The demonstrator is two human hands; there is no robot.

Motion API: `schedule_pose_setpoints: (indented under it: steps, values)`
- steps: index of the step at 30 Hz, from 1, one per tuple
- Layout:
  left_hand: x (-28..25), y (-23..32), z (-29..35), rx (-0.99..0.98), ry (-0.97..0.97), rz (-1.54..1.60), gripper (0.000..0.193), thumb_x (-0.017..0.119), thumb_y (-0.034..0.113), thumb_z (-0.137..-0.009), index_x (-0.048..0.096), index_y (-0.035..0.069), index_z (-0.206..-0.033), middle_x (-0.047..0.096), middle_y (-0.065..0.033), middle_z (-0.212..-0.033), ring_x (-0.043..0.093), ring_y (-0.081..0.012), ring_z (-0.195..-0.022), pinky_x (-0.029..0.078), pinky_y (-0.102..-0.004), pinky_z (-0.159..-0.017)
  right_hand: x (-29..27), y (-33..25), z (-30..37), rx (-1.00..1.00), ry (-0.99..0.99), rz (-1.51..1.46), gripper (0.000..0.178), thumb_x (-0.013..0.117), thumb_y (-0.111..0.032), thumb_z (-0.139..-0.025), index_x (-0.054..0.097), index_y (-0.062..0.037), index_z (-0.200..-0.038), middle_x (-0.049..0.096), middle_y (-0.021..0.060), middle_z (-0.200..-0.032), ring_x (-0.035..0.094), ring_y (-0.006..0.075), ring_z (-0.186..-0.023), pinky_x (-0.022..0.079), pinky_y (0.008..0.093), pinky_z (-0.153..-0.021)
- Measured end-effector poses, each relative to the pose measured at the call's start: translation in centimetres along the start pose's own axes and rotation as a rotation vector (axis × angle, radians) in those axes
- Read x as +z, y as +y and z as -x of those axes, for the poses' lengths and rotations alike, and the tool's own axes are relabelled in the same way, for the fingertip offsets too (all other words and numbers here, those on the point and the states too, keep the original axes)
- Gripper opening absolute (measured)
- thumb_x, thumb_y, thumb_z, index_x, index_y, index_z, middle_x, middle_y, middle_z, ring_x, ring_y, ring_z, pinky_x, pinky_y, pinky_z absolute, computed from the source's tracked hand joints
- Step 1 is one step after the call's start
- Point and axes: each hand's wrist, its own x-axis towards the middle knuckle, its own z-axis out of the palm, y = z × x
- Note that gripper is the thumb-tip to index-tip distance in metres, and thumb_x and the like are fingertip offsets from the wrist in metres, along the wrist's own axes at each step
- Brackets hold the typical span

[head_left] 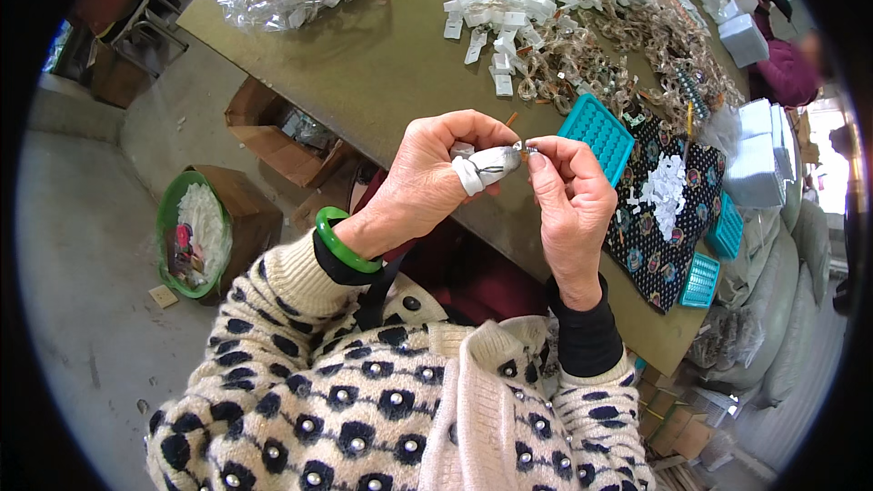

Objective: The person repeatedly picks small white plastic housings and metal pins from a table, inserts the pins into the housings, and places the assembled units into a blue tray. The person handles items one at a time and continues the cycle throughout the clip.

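My left hand and my right hand meet above the near edge of a tan worktable. The left thumb is wrapped in white tape, and its fingers pinch a small metal part with a thin brown stick behind it. My right thumb and forefinger pinch the same small part from the right side. A green bangle sits on my left wrist. A teal plastic grid tray lies just beyond my fingertips.
Small white tags are heaped on the table beside a pile of clear chain-like pieces. A patterned black cloth carries white bits and more teal trays. Cardboard boxes and a green basin stand on the floor at left.
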Motion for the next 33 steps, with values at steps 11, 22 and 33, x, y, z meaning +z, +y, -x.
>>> schedule_pose_setpoints:
  steps: [11,22,33]
  values:
    - [-0.7,-1.0,0.6,-0.192,-0.243,0.615,0.024,0.069,0.024,-0.091,0.060,0.005,-0.104,0.062,-0.0070,-0.084,0.059,-0.0165,-0.066,0.035,-0.0220,-0.046,-0.6,-0.3,-0.1,-0.260,-0.085,0.247,0.009,0.072,0.003,-0.082,0.066,-0.0011,-0.088,0.061,0.0024,-0.078,0.054,0.0080,-0.061,0.041,0.0206,-0.053]
    - [-0.9,-0.9,0.9,-0.223,-0.342,0.729,0.020,0.066,0.023,-0.092,0.058,0.006,-0.091,0.057,-0.0040,-0.074,0.055,-0.0144,-0.059,0.033,-0.0238,-0.045,0.6,-0.9,0.3,0.035,-0.058,-0.284,0.006,0.067,0.006,-0.083,0.066,0.0009,-0.085,0.060,0.0029,-0.086,0.051,0.0073,-0.065,0.038,0.0204,-0.056]
    - [-2.4,-1.8,1.0,-0.270,-0.386,0.928,0.024,0.057,0.031,-0.094,0.061,0.009,-0.101,0.051,-0.0048,-0.075,0.048,-0.0170,-0.061,0.037,-0.0277,-0.050,1.2,-0.9,-0.1,0.049,-0.155,-0.162,0.006,0.052,0.005,-0.083,0.056,0.0003,-0.081,0.058,0.0031,-0.088,0.045,0.0046,-0.062,0.036,0.0187,-0.055]
